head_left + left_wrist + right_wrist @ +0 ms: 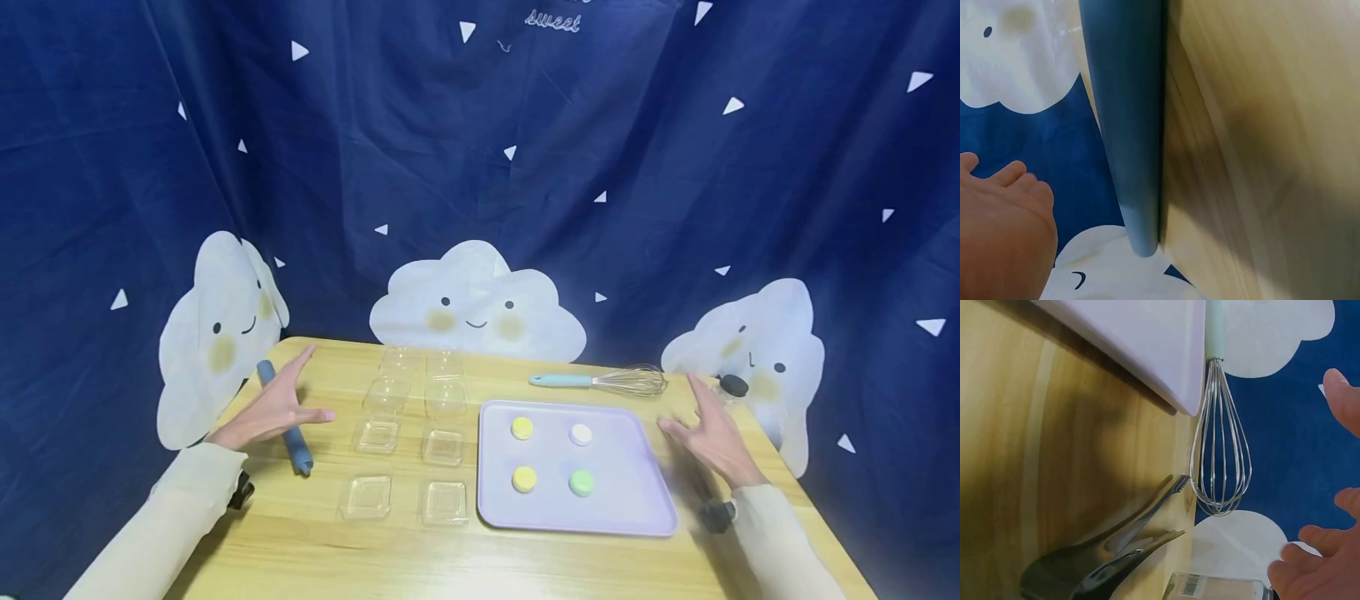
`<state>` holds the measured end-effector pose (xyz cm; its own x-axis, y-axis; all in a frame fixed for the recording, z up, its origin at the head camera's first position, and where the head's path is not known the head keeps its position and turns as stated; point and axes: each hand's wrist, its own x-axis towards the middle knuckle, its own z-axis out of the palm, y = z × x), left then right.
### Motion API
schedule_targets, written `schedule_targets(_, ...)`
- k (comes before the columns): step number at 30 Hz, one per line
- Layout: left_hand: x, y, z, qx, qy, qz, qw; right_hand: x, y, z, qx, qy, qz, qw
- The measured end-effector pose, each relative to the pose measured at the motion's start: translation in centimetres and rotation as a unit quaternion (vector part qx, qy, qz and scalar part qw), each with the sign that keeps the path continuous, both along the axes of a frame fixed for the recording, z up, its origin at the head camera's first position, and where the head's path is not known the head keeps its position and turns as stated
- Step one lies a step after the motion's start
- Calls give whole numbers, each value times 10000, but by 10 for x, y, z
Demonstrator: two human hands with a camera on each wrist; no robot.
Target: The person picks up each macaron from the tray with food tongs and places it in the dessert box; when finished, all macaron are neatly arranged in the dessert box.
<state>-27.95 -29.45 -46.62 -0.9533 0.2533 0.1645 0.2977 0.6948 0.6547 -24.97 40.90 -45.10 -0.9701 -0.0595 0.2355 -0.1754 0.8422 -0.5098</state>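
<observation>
My left hand point(273, 408) hovers over the blue rolling pin point(297, 446), thumb spread from straight fingers, holding nothing. In the left wrist view the rolling pin point(1129, 125) lies along the table edge, apart from the hand point(1004, 231). To the right of the lilac tray point(622, 467) hangs my right hand point(712, 433), fingers extended and nothing in its grasp. On the tray sit two yellow macarons point(522, 428), a white macaron point(581, 434) and a green macaron point(581, 482). Clear plastic boxes point(444, 502) stand with lids raised, left of the tray.
A whisk point(600, 381) with a pale blue handle lies behind the tray. At the back right stands a clear jar with a black lid point(733, 386). Dark tongs point(1110, 556) lie on the table near my right wrist. A blue curtain point(480, 167) hangs behind.
</observation>
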Motion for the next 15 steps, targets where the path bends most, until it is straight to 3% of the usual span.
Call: schedule_targets(15, 7, 6, -8, 631, -695, -351, 9950, 8, 7, -15, -194, -682, -514, 9962)
